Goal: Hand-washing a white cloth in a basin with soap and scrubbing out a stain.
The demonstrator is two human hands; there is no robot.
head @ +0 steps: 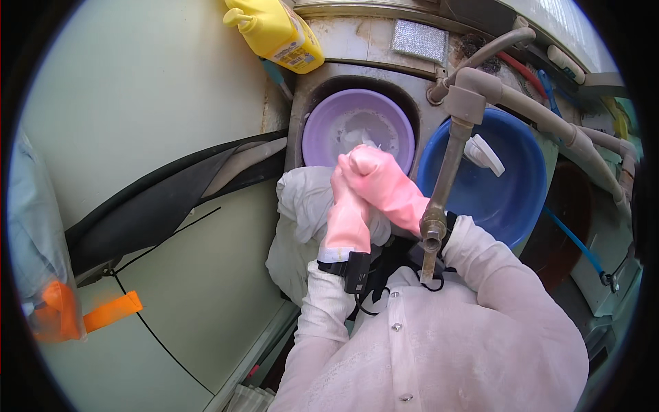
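My left hand [347, 201] and my right hand [378, 177], both in pink rubber gloves, are closed and pressed together over the near rim of a purple plastic basin [311, 129]. A scrap of wet white cloth [365, 140] pokes out beyond my fists; the gloves hide the rest of what they grip. Cloudy, sudsy water [355, 121] lies in the basin, which sits in a metal sink. Bunched white fabric [304, 201] hangs over the sink's near edge, beneath and beside my left wrist. Whether it joins the scrap in my hands is hidden.
A metal faucet [450, 170] reaches down close to my right forearm. Right of the sink stands a blue plastic basin [515, 206] holding a white spray-trigger head [484, 154]. A yellow pump bottle [280, 38] and a silvery scouring pad [419, 40] are behind the sink.
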